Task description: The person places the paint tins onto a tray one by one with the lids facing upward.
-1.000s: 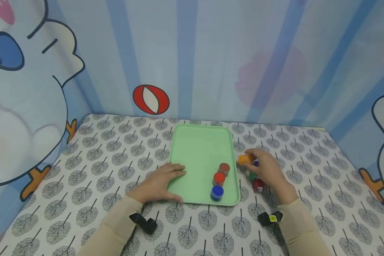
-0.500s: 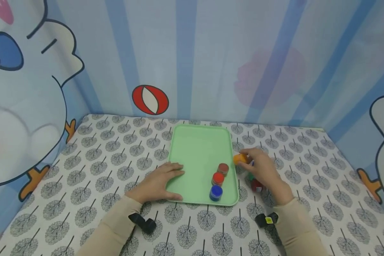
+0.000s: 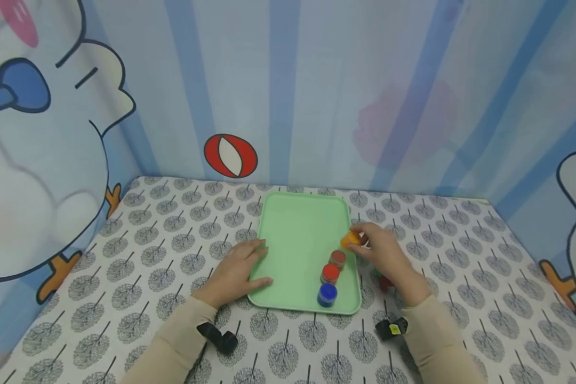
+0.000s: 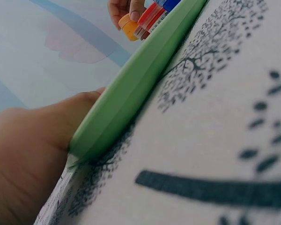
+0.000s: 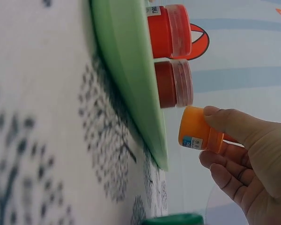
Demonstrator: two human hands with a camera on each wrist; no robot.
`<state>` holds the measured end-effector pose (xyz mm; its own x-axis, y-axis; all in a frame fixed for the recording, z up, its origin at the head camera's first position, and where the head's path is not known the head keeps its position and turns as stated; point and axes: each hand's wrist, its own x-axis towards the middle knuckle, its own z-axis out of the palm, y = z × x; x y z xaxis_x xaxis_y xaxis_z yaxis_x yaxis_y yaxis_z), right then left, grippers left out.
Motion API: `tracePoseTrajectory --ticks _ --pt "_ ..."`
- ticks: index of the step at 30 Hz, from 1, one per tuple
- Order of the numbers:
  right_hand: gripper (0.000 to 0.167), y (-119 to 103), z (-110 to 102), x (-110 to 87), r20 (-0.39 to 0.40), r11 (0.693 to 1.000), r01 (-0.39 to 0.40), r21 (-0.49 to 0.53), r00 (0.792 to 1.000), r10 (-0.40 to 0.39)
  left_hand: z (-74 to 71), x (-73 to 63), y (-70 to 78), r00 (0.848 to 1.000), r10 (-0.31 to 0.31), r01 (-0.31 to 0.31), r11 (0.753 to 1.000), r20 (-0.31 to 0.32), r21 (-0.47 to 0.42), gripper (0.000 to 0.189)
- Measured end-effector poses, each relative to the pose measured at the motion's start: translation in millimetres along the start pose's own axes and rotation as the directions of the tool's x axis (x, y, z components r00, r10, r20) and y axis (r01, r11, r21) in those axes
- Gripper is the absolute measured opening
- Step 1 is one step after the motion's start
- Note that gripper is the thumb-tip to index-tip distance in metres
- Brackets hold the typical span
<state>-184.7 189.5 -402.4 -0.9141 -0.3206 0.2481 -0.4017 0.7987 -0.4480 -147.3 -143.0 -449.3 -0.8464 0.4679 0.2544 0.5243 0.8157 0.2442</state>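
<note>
In the head view my right hand (image 3: 384, 253) pinches an orange paint jar (image 5: 196, 129) between thumb and fingers, tilted above the right rim of the green tray (image 3: 297, 224). My left hand (image 3: 234, 271) lies with relaxed fingers on the tray's left edge, thumb near the front left corner. Along the tray's right side stand a brown jar (image 3: 338, 259), a red jar (image 3: 329, 273) and a blue-lidded jar (image 3: 327, 294) in a row. The right wrist view shows a label on the orange jar.
Right of the tray, partly under my right forearm, a dark red jar (image 3: 385, 284) and a green jar (image 5: 178, 219) are on the tree-patterned cloth (image 3: 288, 352). A cartoon-printed curtain (image 3: 317, 96) stands behind the table.
My right hand has carried the orange jar leftward from the cloth to over the tray's right rim. The left hand stays at the tray's left edge. The head view has shifted slightly.
</note>
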Motion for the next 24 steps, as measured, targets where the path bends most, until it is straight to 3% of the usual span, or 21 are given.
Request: tracePoseTrajectory --ticks 13,24 --pt "0.042 -3.1 12.5 5.9 0.034 0.999 0.032 0.005 0.999 -0.032 2.6 -2.8 0.4 0.999 -0.015 0.015 1.0 0.037 0.004 0.064" --pt "0.042 -3.0 15.1 7.5 0.056 0.999 0.029 -0.042 0.998 -0.027 2.1 -3.1 -0.4 1.0 -0.03 0.03 0.998 -0.005 -0.062 0.063"
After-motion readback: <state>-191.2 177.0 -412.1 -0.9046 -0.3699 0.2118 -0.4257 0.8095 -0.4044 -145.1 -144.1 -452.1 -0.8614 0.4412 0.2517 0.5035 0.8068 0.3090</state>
